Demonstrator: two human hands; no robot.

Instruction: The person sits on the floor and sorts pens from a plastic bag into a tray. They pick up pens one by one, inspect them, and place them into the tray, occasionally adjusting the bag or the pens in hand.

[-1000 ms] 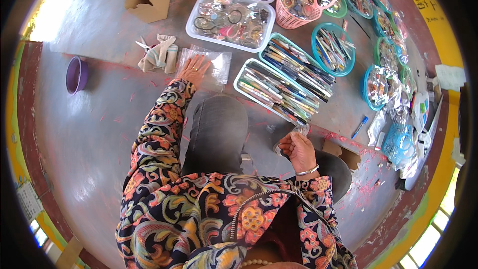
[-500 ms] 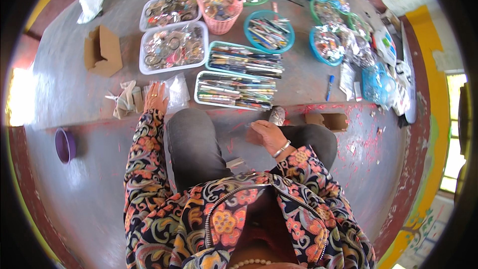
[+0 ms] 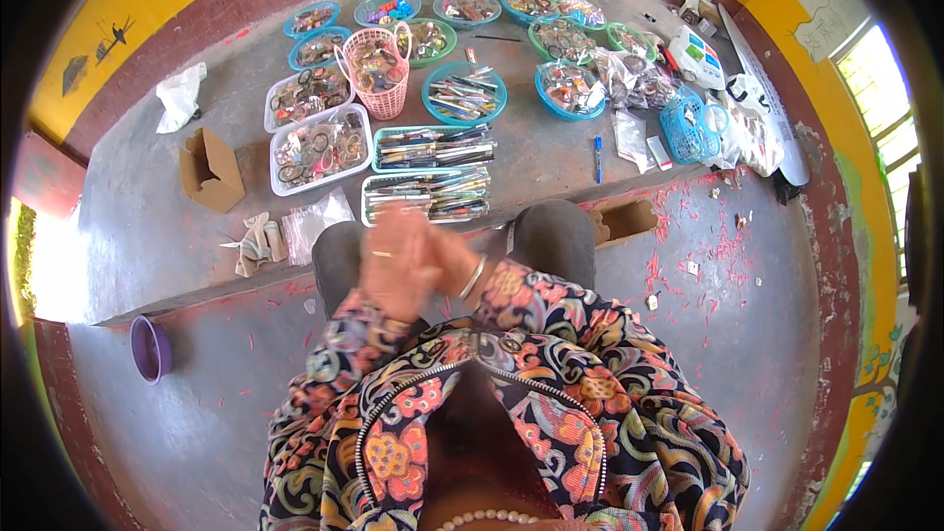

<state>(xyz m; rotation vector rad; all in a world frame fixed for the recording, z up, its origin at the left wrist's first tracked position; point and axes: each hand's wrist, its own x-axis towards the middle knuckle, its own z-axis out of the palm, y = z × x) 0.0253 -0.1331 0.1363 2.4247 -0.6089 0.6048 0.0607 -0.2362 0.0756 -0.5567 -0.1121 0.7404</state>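
Note:
My left hand (image 3: 391, 270), with a ring on one finger, is raised before my lap, blurred by motion. Its fingers look stretched out and point away from me. Against it, on the right side, lies my right hand (image 3: 454, 261), wearing a silver bangle; its fingers are mostly hidden behind the left hand. Whether anything sits between the palms cannot be seen. Just beyond the hands stands a white tray of pens (image 3: 472, 199), with a teal tray of pens (image 3: 433, 149) behind it. A clear plastic bag (image 3: 317, 224) lies at the ledge's edge, left of the hands.
On the raised grey ledge are a pink basket (image 3: 379, 79), a white tub of trinkets (image 3: 320, 149), a teal bowl of pens (image 3: 464, 98) and a blue marker (image 3: 598, 159). A cardboard box (image 3: 211, 169) stands left, another box (image 3: 624, 223) below the ledge. A purple basin (image 3: 150, 349) is on the floor.
My left hand has left the plastic bag and come right to meet my right hand. The right hand has shifted left. The view has tilted up, showing more of the far wall.

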